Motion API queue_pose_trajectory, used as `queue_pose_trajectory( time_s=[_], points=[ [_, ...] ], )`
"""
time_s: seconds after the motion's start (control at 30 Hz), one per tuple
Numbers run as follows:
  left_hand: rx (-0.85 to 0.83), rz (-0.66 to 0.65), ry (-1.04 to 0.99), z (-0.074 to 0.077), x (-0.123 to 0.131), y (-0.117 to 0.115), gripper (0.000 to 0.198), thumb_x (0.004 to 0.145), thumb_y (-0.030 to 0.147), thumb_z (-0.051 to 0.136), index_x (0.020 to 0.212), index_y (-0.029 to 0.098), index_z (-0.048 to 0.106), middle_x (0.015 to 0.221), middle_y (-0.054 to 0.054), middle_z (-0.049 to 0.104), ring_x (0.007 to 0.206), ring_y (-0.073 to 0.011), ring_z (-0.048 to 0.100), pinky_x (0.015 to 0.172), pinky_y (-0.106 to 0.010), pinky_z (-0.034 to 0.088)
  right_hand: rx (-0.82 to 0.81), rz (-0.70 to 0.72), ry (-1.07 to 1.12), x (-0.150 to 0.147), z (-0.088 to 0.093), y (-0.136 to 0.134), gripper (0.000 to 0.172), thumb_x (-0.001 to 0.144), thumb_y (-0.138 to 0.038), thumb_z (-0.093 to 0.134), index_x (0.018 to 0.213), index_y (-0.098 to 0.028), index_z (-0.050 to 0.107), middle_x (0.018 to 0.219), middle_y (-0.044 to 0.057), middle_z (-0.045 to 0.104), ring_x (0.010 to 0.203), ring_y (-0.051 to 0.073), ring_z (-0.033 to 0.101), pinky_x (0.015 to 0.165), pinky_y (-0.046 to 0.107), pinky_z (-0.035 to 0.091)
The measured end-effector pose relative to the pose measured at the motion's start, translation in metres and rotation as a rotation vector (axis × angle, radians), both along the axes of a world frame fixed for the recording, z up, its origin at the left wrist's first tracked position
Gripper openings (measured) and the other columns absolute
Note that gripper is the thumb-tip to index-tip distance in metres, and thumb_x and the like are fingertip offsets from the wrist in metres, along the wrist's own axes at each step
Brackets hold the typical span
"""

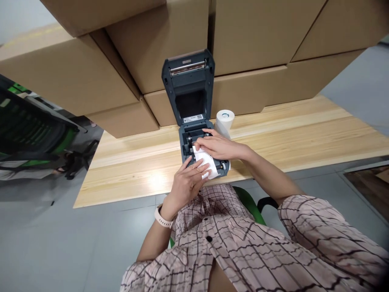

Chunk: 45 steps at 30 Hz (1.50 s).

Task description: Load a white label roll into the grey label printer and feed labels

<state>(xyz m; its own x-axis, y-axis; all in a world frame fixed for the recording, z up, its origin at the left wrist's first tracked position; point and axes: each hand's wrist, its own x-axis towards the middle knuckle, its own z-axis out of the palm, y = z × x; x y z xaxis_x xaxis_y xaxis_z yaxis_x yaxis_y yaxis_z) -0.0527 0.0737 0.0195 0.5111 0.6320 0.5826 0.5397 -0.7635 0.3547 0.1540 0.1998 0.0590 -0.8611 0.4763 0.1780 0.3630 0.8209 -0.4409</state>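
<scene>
A dark grey label printer [182, 138] stands on the table with its lid [188, 87] tipped up and back. White label paper [214, 173] lies over the printer's front part, running toward its front edge. My left hand [189, 180] rests on the paper from the left, fingers stretched out and slightly spread. From the right, my right hand [217, 146] reaches over the printer's inside, its bent fingertips closed on the far part of the paper. My hands hide much of the inside. A white paper roll [225, 119] stands upright just behind my right hand.
Large cardboard boxes [252, 36] are stacked along the back of the wooden table [291, 129], close behind the lid. The table's front edge runs just before my lap. A dark and green chair [33, 121] stands at the left.
</scene>
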Motion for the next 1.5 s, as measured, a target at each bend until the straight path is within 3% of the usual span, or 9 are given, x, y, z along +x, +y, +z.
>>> queue_pose_trajectory(
  time_s=[0.17,0.3,0.47,0.7,0.87,0.97,1.07,1.2,1.5],
  points=[
    [0.027,0.008,-0.040,-0.001,0.000,-0.005,0.027,0.100,0.017,0.066,0.124,0.024,0.076,0.128,-0.009,0.080,0.132,-0.0263,0.071,0.114,-0.056,0.058,-0.043,-0.192,0.403,0.006,0.029,0.005,0.016,0.105,-0.030,0.047,0.105,-0.025,0.062,0.113,0.006,0.077,0.106,0.022,0.072,0.107,0.048,0.054],
    [0.037,0.008,-0.088,-0.001,0.003,-0.007,0.028,0.101,0.015,0.064,0.124,0.023,0.076,0.124,-0.008,0.082,0.125,-0.0248,0.075,0.108,-0.051,0.064,0.155,-0.471,0.930,0.007,0.068,0.042,0.011,0.108,-0.033,0.050,0.116,-0.026,0.052,0.123,0.007,0.072,0.118,0.016,0.068,0.109,0.039,0.055],
    [0.060,0.038,-0.152,0.003,0.012,-0.010,0.024,0.100,0.013,0.064,0.120,0.019,0.076,0.116,-0.009,0.084,0.118,-0.0248,0.079,0.101,-0.046,0.068,0.060,-0.591,0.835,-0.007,0.097,0.097,0.016,0.113,-0.030,0.044,0.129,-0.028,0.042,0.145,0.004,0.063,0.133,0.009,0.059,0.115,0.028,0.052],
    [0.037,0.074,-0.202,0.004,0.019,-0.013,0.024,0.102,0.014,0.060,0.119,0.021,0.076,0.114,-0.010,0.085,0.117,-0.0244,0.079,0.101,-0.046,0.069,0.153,-0.600,0.904,-0.015,0.110,0.119,0.015,0.114,-0.035,0.044,0.123,-0.026,0.053,0.131,0.001,0.070,0.122,0.011,0.064,0.117,0.029,0.050],
    [0.061,0.083,-0.213,0.001,0.019,-0.014,0.017,0.099,0.016,0.068,0.113,0.020,0.076,0.113,-0.009,0.085,0.114,-0.0248,0.080,0.099,-0.047,0.069,0.218,-0.515,0.951,-0.009,0.098,0.097,0.030,0.109,-0.042,0.050,0.136,-0.030,0.053,0.145,-0.001,0.065,0.141,0.017,0.059,0.119,0.040,0.049],
    [0.056,0.086,-0.221,-0.002,0.020,-0.015,0.022,0.098,0.015,0.068,0.118,0.022,0.075,0.115,-0.008,0.084,0.116,-0.0240,0.079,0.101,-0.048,0.069,0.264,-0.487,0.959,-0.006,0.072,0.061,0.028,0.109,-0.048,0.049,0.129,-0.034,0.062,0.133,0.002,0.071,0.128,0.023,0.065,0.112,0.048,0.054],
    [0.059,0.088,-0.237,-0.004,0.021,-0.015,0.024,0.098,0.014,0.067,0.119,0.022,0.075,0.116,-0.009,0.084,0.117,-0.0237,0.079,0.101,-0.048,0.068,0.118,-0.220,0.617,-0.003,0.034,0.033,0.026,0.106,-0.042,0.053,0.108,-0.028,0.075,0.111,0.005,0.079,0.109,0.025,0.071,0.105,0.051,0.055],
    [0.067,0.098,-0.245,-0.003,0.023,-0.016,0.019,0.098,0.015,0.068,0.114,0.021,0.075,0.114,-0.009,0.084,0.116,-0.0236,0.080,0.099,-0.047,0.069,-0.022,-0.026,0.363,-0.005,-0.001,0.030,0.028,0.104,-0.032,0.053,0.102,-0.022,0.079,0.114,0.009,0.080,0.111,0.025,0.073,0.103,0.047,0.054],
    [0.106,0.154,-0.228,0.001,0.028,-0.018,0.015,0.099,0.016,0.067,0.109,0.022,0.077,0.110,-0.006,0.085,0.109,-0.0214,0.082,0.094,-0.044,0.071,-0.127,0.056,0.194,-0.006,-0.003,0.050,0.037,0.105,-0.024,0.046,0.130,-0.025,0.074,0.116,0.007,0.081,0.108,0.023,0.073,0.101,0.042,0.052]
  ],
)
